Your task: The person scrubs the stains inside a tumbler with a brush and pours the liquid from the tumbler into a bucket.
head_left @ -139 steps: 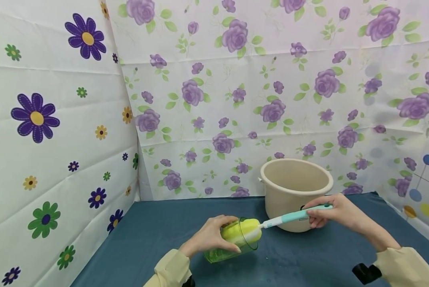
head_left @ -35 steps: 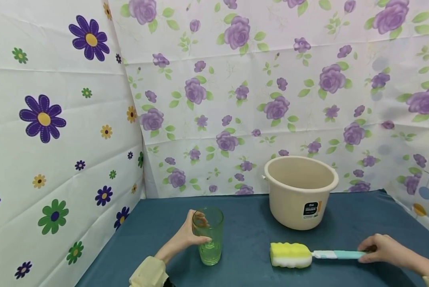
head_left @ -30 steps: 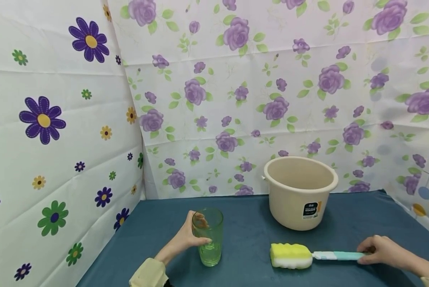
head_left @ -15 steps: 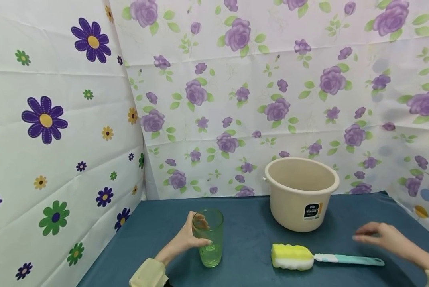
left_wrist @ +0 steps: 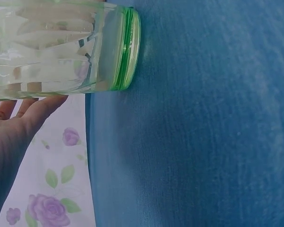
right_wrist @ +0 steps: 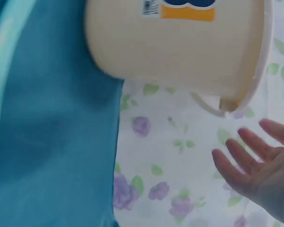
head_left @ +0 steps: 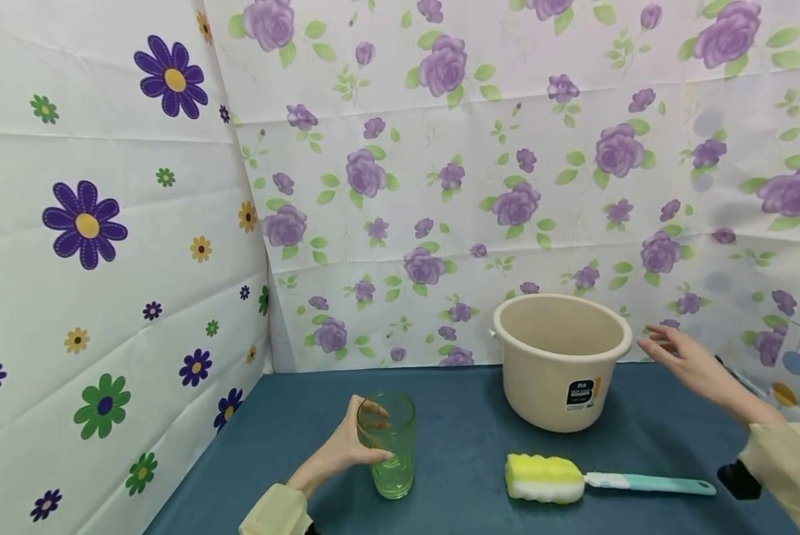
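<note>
A clear green drinking glass (head_left: 400,453) stands upright on the blue cloth at the centre left. My left hand (head_left: 346,447) holds it, with the thumb in front and the fingers behind. In the left wrist view the glass (left_wrist: 52,52) shows its thick green base, with fingers behind its wall. My right hand (head_left: 691,364) is in the air just right of the bucket's rim, its fingers spread and holding nothing. The beige bucket (head_left: 550,386) stands at the back. A sponge bottle brush (head_left: 546,479) lies in front of it, its teal handle pointing right.
Blue cloth (head_left: 467,423) covers the table. Flowered sheets (head_left: 373,297) hang behind it and along the left side. In the right wrist view, part of the bucket's handle (right_wrist: 206,104) hangs near my fingers.
Earlier the brush's sponge was inside the tilted glass; now the glass is upright and the brush lies on the table. My right hand let go of its handle and rose toward the bucket's rim.
</note>
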`<state>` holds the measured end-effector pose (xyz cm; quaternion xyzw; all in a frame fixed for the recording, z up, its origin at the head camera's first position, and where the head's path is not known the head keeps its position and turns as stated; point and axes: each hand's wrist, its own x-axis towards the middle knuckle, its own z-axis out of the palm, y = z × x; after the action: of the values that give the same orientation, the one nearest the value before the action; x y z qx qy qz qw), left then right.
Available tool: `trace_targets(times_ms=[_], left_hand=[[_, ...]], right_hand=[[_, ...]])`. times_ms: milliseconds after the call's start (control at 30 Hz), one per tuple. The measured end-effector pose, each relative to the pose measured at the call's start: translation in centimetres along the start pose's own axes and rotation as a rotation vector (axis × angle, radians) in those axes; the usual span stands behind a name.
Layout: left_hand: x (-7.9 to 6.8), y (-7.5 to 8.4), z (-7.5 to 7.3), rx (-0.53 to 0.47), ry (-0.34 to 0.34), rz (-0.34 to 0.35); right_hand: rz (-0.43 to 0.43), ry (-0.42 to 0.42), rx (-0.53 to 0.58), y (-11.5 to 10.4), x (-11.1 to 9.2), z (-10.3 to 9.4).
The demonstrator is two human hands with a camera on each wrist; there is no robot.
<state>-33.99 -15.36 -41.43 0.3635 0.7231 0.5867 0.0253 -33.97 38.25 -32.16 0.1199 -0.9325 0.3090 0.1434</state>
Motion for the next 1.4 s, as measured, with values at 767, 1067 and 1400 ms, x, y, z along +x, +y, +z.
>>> trace_targets(times_ms=[767,1067,1400], left_hand=[[-0.2,0.2,-0.1,-0.064,-0.017,-0.073],[-0.1,-0.1,-0.1,-0.077,-0.022,-0.059],[0.0,0.1,-0.1,-0.084,-0.024,-0.088]], right_hand=[[0.032,-0.023,0.172,0.7,4.3,2.7],[0.021,0.053,0.112,-0.1,3.7,3.4],[-0.079,0.087,0.097,-1.5,4.0,4.5]])
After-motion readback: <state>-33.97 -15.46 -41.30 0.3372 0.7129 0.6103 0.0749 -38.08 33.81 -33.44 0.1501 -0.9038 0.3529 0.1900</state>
